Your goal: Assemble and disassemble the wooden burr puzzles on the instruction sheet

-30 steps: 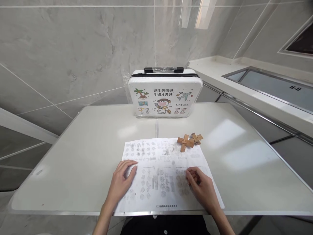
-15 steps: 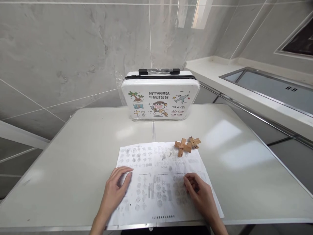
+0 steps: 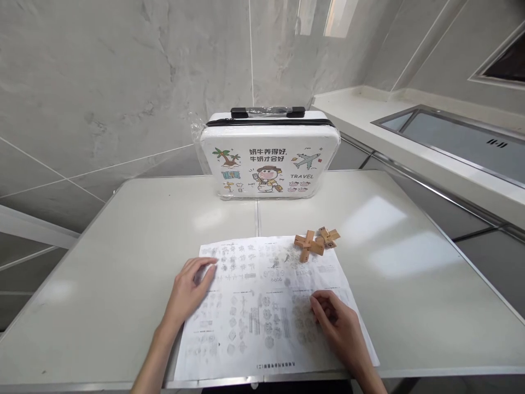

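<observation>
A large white sheet (image 3: 270,350) printed with small diagrams lies flat near the table's front edge. On its left part rests my left hand (image 3: 191,287), fingers spread with the thumb apart and nothing in them. My right hand (image 3: 338,323) lies on the right part of the sheet, its fingers curled in towards the thumb; I see nothing held there. Beyond the right hand sits a cross-shaped wooden interlocking puzzle (image 3: 308,246) on the sheet's far right corner. A second wooden puzzle (image 3: 328,237) stands just behind it to the right.
At the back of the pale folding table (image 3: 102,290) stands a white cartoon-printed case (image 3: 270,158) with a black handle, wrapped in clear plastic. A tiled wall is behind it. To the right runs a white counter (image 3: 348,104) with a dark glass panel (image 3: 459,142).
My left hand has slid up and slightly left across the sheet. My right hand stays in nearly the same place, and the view has shifted a little.
</observation>
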The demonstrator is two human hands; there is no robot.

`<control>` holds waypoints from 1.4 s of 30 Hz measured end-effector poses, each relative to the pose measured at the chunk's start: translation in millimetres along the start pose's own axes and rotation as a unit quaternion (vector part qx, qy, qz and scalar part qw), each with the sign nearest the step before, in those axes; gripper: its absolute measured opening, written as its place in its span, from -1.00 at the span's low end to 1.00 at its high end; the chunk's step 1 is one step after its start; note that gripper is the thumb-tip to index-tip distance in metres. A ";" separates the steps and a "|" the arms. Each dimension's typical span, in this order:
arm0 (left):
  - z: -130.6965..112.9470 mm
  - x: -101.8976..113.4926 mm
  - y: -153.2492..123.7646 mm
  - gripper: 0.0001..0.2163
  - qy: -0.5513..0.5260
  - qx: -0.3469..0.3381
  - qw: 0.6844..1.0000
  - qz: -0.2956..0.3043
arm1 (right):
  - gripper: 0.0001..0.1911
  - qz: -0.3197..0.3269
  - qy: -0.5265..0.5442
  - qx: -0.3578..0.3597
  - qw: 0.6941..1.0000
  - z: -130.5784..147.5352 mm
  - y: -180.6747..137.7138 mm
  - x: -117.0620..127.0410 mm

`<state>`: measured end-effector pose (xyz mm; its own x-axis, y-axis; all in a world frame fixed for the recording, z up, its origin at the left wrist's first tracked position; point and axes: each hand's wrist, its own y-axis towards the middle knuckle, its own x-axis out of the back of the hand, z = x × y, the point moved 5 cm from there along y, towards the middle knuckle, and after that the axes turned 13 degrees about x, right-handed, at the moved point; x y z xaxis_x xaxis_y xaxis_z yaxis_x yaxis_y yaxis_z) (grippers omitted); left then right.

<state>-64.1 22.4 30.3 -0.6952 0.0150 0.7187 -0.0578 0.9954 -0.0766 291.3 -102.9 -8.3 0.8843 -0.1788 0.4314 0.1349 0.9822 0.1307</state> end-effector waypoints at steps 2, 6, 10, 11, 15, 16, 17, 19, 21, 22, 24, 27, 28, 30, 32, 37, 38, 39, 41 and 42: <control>-1.5 1.2 21.7 -0.72 0.017 -0.002 0.999 -0.030 | -0.59 -0.004 -0.001 -0.002 1.000 0.0 0.4 0.7; -5.3 0.1 58.7 -0.71 0.045 -0.035 0.998 -0.037 | -0.59 0.001 -0.003 -0.004 1.000 -2.7 0.4 0.7; 1.7 6.9 80.7 -0.70 0.022 -0.012 0.998 -0.061 | -0.60 0.009 -0.005 -0.008 1.000 -5.2 -0.4 -0.8; 4.4 8.1 83.1 -0.70 0.008 0.000 0.998 -0.064 | -0.60 0.007 -0.007 -0.010 1.000 -5.3 -0.5 -1.0; 10.5 7.8 82.1 -0.69 -0.015 0.027 0.998 -0.064 | -0.59 0.017 -0.002 -0.019 1.000 -2.7 1.3 -2.4; 10.2 6.7 80.5 -0.70 -0.008 0.025 0.998 -0.061 | -0.58 0.024 0.003 -0.022 0.999 -1.7 2.7 -2.6; 9.5 5.7 78.9 -0.70 0.002 0.022 0.998 -0.060 | -0.58 0.033 0.009 -0.025 0.999 -0.8 4.4 -2.5; 8.0 4.3 76.6 -0.71 0.021 0.018 0.998 -0.060 | -0.58 0.048 0.027 -0.033 0.998 0.6 9.3 -1.3; 7.6 3.7 75.9 -0.72 0.029 0.020 0.997 -0.063 | -0.58 0.049 0.038 -0.038 0.997 1.1 16.1 2.3; 7.7 3.5 76.1 -0.72 0.029 0.022 0.997 -0.064 | -0.57 0.044 0.039 -0.039 0.998 1.0 20.1 5.1; 8.1 2.9 77.2 -0.72 0.027 0.024 0.997 -0.063 | -0.57 0.027 0.031 -0.041 0.998 -0.4 28.3 12.3; 8.9 2.0 78.6 -0.72 0.028 0.022 0.997 -0.061 | -0.57 -0.009 0.021 -0.049 0.999 -4.9 39.8 25.1; 9.2 1.8 78.8 -0.72 0.029 0.022 0.997 -0.061 | -0.56 -0.024 0.022 -0.054 0.998 -7.0 43.1 29.7; 9.7 1.8 78.7 -0.72 0.029 0.022 0.997 -0.061 | -0.54 -0.056 0.028 -0.071 0.995 -12.1 49.2 38.6; 9.8 1.8 78.3 -0.72 0.027 0.022 0.998 -0.061 | -0.52 -0.082 0.030 -0.094 0.992 -17.4 55.2 45.9; 8.8 1.9 77.4 -0.72 0.028 0.021 0.998 -0.059 | -0.46 -0.098 0.163 -0.165 0.968 -27.7 74.1 49.9; 8.4 1.9 77.2 -0.72 0.029 0.019 0.998 -0.059 | -0.44 -0.093 0.209 -0.185 0.956 -29.1 77.5 47.8; 8.1 1.9 77.1 -0.72 0.030 0.016 0.998 -0.059 | -0.42 -0.087 0.246 -0.205 0.943 -30.4 80.5 45.6; 7.9 2.0 77.0 -0.72 0.032 0.012 0.998 -0.060 | -0.38 -0.084 0.287 -0.238 0.924 -32.7 84.7 41.9; 8.0 2.0 76.9 -0.72 0.033 0.011 0.998 -0.061 | -0.37 -0.085 0.294 -0.249 0.919 -33.9 86.1 40.5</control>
<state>-75.6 98.2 20.3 -0.6339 -0.0986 0.7671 -0.1556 0.9878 -0.0016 353.8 -23.6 -9.9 0.9009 -0.4133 -0.1325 0.3514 0.8737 -0.3363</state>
